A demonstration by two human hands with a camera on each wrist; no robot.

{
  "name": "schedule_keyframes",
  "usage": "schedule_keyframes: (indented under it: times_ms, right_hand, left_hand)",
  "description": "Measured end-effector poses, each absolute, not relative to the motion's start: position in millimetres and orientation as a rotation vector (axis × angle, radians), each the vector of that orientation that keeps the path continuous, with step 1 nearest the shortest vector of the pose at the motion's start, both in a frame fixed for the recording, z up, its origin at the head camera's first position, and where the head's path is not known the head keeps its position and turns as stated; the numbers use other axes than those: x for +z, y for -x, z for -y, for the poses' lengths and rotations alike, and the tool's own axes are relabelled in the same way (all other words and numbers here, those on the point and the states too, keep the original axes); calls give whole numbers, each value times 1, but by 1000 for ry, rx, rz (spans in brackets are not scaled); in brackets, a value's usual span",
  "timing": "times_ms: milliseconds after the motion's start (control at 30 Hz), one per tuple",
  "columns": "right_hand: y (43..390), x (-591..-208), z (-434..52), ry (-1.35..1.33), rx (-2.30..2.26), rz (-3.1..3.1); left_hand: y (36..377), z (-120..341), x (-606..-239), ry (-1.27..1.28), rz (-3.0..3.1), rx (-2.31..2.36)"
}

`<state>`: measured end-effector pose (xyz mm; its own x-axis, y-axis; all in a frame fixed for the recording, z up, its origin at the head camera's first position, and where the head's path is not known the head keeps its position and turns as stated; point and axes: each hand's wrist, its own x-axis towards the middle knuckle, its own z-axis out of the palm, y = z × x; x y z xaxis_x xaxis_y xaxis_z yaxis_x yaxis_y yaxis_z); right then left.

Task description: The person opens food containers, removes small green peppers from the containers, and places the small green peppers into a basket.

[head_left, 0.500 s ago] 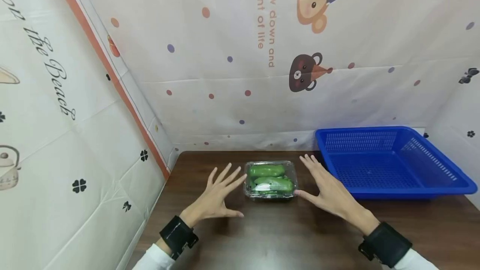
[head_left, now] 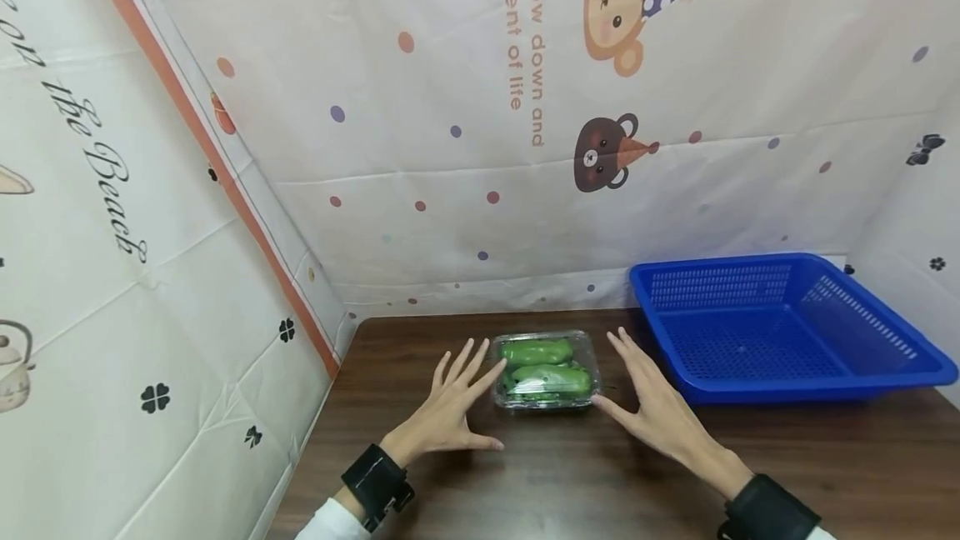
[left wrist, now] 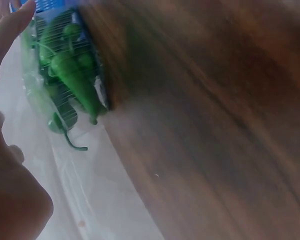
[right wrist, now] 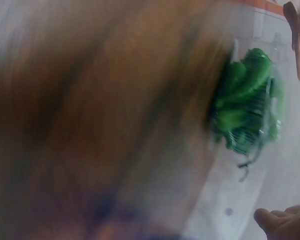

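Observation:
A clear plastic box of green peppers (head_left: 546, 373) sits on the dark wooden table between my two hands. Through its walls in the left wrist view show several peppers (left wrist: 75, 80), one with a curved stem poking out at an end. My left hand (head_left: 446, 415) is spread at the box's left side, fingertips right by its edge and thumb held away. On the other side my right hand (head_left: 660, 411) reaches in with straight fingers, its thumb tip close to the box's near right corner. Neither hand grips anything.
A blue plastic basket (head_left: 787, 340) with slotted sides stands at the back right, just beyond my right hand. White printed cloth (head_left: 450, 165) hangs behind the table and along its left side (head_left: 187, 340). The table's back edge runs close behind the box.
My left hand has moved a little to the right, closer to the box. The right hand stays about where it was beside it. The head view has shifted slightly.

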<state>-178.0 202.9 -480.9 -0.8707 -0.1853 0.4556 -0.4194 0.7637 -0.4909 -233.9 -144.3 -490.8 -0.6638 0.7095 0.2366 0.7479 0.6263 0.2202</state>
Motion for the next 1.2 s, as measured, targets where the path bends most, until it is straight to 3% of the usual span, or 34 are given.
schedule_keyframes:
  times_ms: [267,567,1200]
  right_hand:
    - [187,-513,-190,-214,1500,2613]
    - [197,-518,-190,-39,1984,2567]
    - [210,-517,-174,173,2241,2577]
  left_hand:
    - [246,124,-499,1167,2831,-239]
    - [252,117,-489,1295,2827,-255]
    - [256,121,-468,1300,2888,-356]
